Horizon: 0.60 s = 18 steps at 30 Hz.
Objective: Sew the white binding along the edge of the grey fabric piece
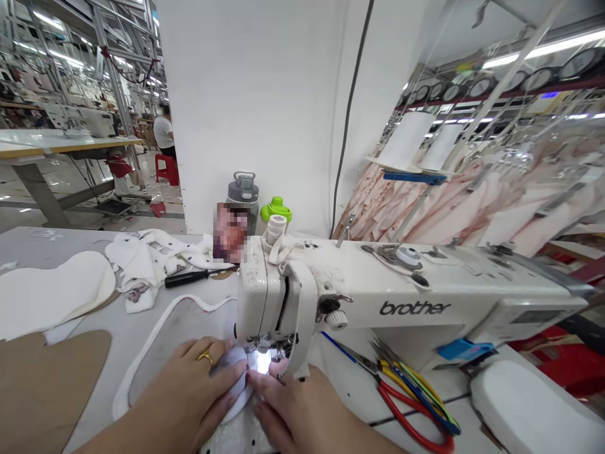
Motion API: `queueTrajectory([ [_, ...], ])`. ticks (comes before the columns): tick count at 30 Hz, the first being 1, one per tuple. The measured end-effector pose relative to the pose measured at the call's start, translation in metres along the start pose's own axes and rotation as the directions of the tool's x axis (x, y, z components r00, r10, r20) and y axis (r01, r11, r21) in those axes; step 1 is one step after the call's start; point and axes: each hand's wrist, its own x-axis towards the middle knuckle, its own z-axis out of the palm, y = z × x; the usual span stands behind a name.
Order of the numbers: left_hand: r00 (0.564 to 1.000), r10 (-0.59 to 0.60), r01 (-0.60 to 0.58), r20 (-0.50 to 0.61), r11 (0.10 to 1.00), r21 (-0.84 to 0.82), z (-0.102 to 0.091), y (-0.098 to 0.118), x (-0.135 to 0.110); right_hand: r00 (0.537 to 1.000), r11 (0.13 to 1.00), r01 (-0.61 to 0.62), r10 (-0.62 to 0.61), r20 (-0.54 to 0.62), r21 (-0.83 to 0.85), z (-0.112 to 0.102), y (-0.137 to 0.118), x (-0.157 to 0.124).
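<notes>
At the far left a brown card pattern [45,384] lies on the grey table [142,328], with a stack of white cut pieces [51,290] behind it and a crumpled printed garment [151,261] further back. A black-handled tool [189,277] rests beside that garment. A long white strip [155,331] curves across the table toward the needle.

The left hand [193,391], a gold ring on one finger, lies flat and palm down, fingers spread a little, pressing the white cloth [234,384] onto the bed just left of the presser foot. It grips nothing; it only holds the cloth down. The right hand [302,410] lies flat too, fingers together, their tips on the same cloth just in front of the foot, touching the left hand's fingertips. The cloth sits under the lit needle area of the sewing machine [401,296].

Right of the hands, scissors [406,410] with red and yellow-blue handles lie on the table. Behind the machine stand two bottles [243,192], and pink fabric [472,202] hangs at the right.
</notes>
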Motion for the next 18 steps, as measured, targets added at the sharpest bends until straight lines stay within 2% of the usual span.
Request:
queueTrajectory([
  [4, 0.997, -0.081, 0.08, 0.022, 0.997, 0.01, 0.005, 0.005, 0.002, 1.0, 1.0, -0.02, 0.02, 0.011, -0.007, -0.002, 0.0, 0.001],
  [10, 0.994, -0.101, 0.099, 0.042, 0.994, 0.051, 0.006, 0.007, 0.003, 0.998, 0.999, -0.048, 0.048, 0.026, -0.018, -0.003, -0.004, 0.004],
  [14, 0.993, -0.11, 0.107, 0.051, 0.993, 0.048, 0.004, 0.0, -0.001, 0.999, 0.999, -0.038, 0.038, -0.012, 0.006, -0.002, -0.002, 0.001],
  [18, 0.995, -0.054, 0.05, 0.084, 0.997, 0.05, 0.0, -0.013, -0.006, 1.0, 0.999, 0.004, -0.003, 0.008, -0.052, -0.001, 0.001, 0.003],
])
